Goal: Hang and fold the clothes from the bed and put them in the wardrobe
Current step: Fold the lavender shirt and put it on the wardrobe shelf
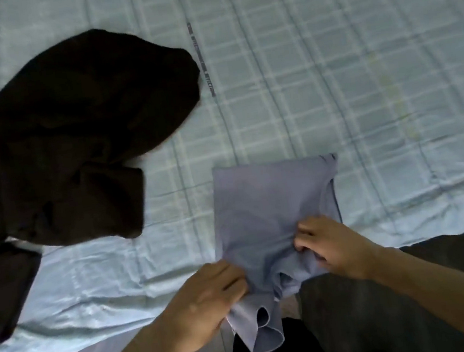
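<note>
On bed (pixel 329 76), fingertips buried in lilac garment (pixel 270 209); dark garment (pixel 59 132) cropped left.

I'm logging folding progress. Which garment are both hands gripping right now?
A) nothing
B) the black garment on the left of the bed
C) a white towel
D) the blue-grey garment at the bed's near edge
D: the left hand and right hand both pinch the near edge of the blue-grey garment, while the black garment lies untouched.

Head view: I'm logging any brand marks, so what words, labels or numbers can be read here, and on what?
Printed strip on the bedsheet: a line of repeated dark lettering, too blurred to read.
Blue garment: no text visible.
Dark garment: no text visible.
Nothing here can be quoted legibly.
</note>
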